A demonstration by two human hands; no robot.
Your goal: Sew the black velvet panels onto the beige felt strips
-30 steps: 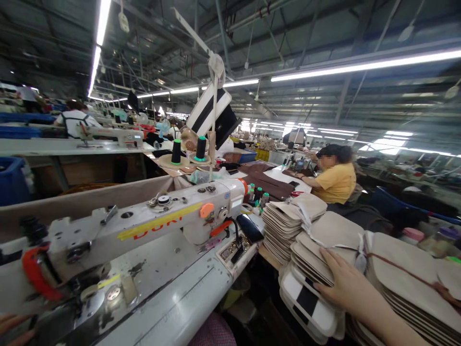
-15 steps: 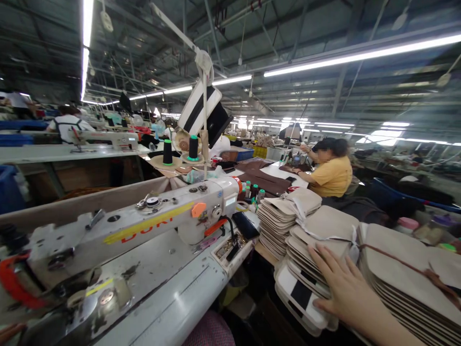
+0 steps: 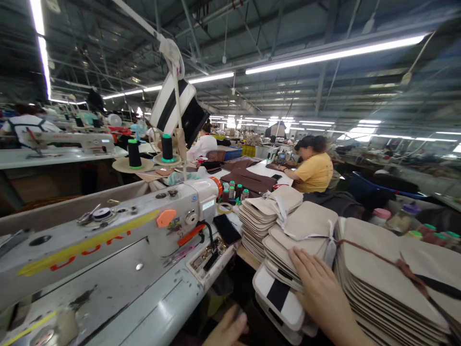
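My right hand (image 3: 319, 288) lies over the near edge of a tied stack of beige panels (image 3: 304, 221), fingers stretched out; its thumb is hidden. Just below its fingers, white panels with a black stripe (image 3: 279, 293) stick out from under the beige ones. My left hand (image 3: 230, 327) is at the bottom edge of the view, in the gap between the sewing machine table and the stacks. Its fingers are slightly bent and apart, with nothing visible in them. White strips bind the middle stack, and a brown cord crosses the larger stack (image 3: 389, 269) on the right.
To the left stands a sewing machine (image 3: 118, 230) on its table, with an accessory tray (image 3: 212, 259) and a phone (image 3: 226, 229) at its right end. Thread cones (image 3: 166, 148) stand behind it. A co-worker in yellow (image 3: 315, 170) sits beyond the stacks.
The view has turned rightward. My left hand has come from the machine's left side to the gap beside the stacks. My right hand's fingers are closer together on the panel edges.
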